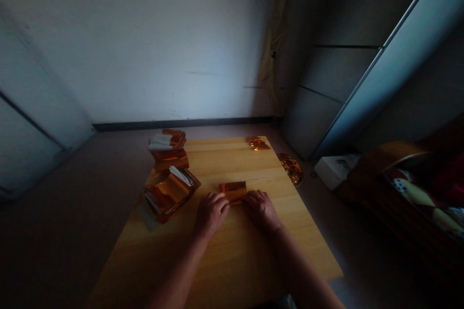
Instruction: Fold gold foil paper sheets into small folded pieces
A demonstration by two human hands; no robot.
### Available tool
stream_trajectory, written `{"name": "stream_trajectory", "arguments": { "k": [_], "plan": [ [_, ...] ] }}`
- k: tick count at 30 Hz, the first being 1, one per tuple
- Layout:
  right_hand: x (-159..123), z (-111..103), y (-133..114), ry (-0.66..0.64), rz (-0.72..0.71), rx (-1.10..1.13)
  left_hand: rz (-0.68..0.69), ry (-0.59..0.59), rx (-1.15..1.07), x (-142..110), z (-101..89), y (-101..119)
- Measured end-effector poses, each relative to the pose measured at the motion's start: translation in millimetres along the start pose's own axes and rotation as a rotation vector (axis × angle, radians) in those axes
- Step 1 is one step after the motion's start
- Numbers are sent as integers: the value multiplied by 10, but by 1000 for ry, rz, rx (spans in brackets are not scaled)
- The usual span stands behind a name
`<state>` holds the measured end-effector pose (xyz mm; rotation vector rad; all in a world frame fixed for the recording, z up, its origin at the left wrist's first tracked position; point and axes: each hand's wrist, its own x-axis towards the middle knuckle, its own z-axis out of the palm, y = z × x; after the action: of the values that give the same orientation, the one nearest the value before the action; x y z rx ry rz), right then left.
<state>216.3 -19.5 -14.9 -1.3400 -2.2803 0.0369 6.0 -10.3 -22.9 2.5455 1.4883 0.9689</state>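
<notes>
A shiny copper-coloured foil sheet (235, 190) lies on the wooden table (232, 241), partly folded along its near edge. My left hand (212, 211) grips its left near corner with curled fingers. At the right near corner my right hand (261, 207) pinches the same sheet, fingers bent over the edge. To the left sits a stack of foil sheets (172, 193) with pale backs showing. Behind it lie another foil piece (170, 159) and a second stack (167, 140). A folded foil piece (258, 143) rests at the far right corner.
On the floor right of the table is a round heap of shiny foil pieces (291, 169). Farther right stand a white box (335, 172) and a wooden seat (402, 154) with cloth on it. A wall (174, 48) rises behind the table, a tall cabinet (337, 67) at the right.
</notes>
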Motion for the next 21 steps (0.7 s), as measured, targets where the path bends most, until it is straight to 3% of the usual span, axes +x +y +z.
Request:
{"name": "stream_trajectory", "arguments": {
  "k": [11, 21],
  "plan": [
    [19, 54, 26, -12, 19, -82, -48, -2, -5, -3, 24, -21],
    [34, 87, 27, 11, 0, -83, -5, -9, 34, -15, 69, -74]
  ]
}}
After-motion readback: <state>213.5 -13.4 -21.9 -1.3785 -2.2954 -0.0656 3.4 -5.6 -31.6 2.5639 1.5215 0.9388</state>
